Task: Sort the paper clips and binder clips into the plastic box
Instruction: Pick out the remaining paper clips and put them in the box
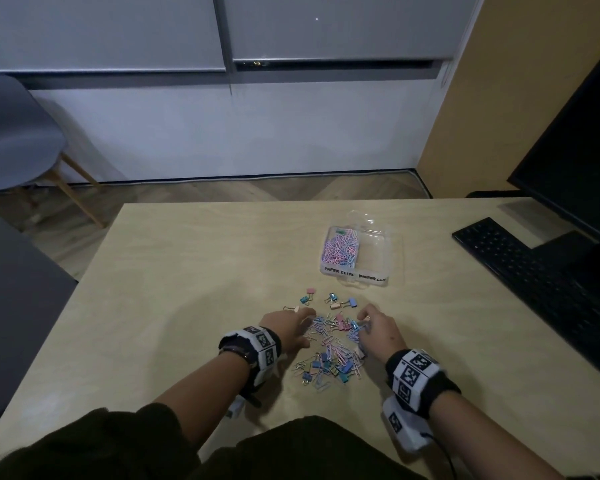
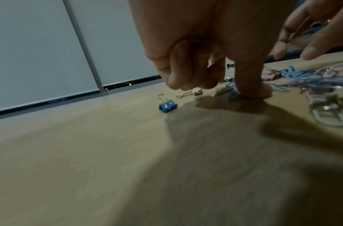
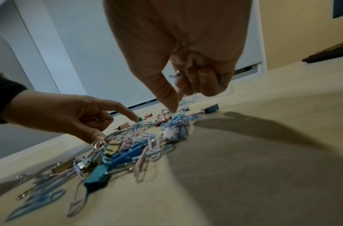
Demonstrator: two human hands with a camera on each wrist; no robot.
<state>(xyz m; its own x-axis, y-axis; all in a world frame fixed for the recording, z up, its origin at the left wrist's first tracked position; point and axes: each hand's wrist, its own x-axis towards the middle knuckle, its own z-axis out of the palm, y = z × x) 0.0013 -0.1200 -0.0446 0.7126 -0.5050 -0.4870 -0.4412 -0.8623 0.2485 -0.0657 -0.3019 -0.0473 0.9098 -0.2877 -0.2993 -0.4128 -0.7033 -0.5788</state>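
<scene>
A mixed pile of pastel paper clips and binder clips (image 1: 329,351) lies on the wooden table (image 1: 187,289). My left hand (image 1: 302,323) is at its left edge. One digit presses a blue paper clip (image 2: 232,91) onto the table, the other fingers (image 2: 178,68) are curled, and what they hold is hidden. My right hand (image 1: 364,320) is at the right edge. Its index finger (image 3: 170,99) touches the pile while the curled fingers grip paper clips (image 3: 176,75). The clear plastic box (image 1: 357,275) stands beyond, with paper clips (image 1: 340,247) in its left compartment.
A few binder clips (image 1: 333,301) lie loose between the pile and the box, and a blue one (image 2: 167,107) sits left of my left hand. A black keyboard (image 1: 534,271) and a monitor (image 1: 575,168) are on the right. A grey chair (image 1: 14,143) stands far left.
</scene>
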